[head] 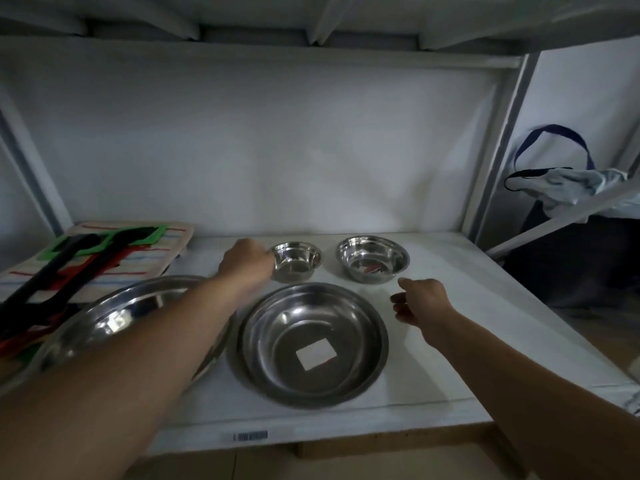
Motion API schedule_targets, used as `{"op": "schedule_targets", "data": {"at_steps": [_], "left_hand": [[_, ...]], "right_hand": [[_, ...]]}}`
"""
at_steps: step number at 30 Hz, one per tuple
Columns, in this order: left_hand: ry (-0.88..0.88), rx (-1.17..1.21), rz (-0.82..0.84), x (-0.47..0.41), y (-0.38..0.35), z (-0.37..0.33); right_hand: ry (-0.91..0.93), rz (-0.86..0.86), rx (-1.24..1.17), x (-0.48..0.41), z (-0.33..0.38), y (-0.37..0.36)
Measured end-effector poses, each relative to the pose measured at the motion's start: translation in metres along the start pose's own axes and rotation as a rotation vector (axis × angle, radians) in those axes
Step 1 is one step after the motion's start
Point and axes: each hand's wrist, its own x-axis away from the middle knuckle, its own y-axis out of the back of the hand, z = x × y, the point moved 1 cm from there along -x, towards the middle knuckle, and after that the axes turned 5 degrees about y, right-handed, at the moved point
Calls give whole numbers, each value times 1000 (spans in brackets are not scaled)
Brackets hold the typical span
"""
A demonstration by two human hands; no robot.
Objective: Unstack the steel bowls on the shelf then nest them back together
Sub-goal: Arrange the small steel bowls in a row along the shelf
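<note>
Several steel bowls stand apart on the white shelf. The smallest bowl is at the back middle, and my left hand grips its left rim. A slightly bigger bowl stands to its right. A large bowl with a white sticker inside sits in front. The widest bowl is at the left, partly hidden under my left forearm. My right hand hovers right of the large bowl, fingers loosely curled, holding nothing.
A striped mat with green, red and black plastic utensils lies at the back left. A grey shelf post rises at the right, with a bag beyond it. Another shelf hangs low overhead.
</note>
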Motion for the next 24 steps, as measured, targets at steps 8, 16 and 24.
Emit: {"op": "schedule_targets", "data": {"at_steps": [8,16,24], "left_hand": [[334,107,169,-101,-64,21],[319,302,119,-94,-72,12],[242,414,109,-18,-26,-29]], "right_hand": [[-124,-53,-77,-74,2,-28],[-113,-125,-135,-87,-2,-25],[20,-125,-178,-2,28,52]]}}
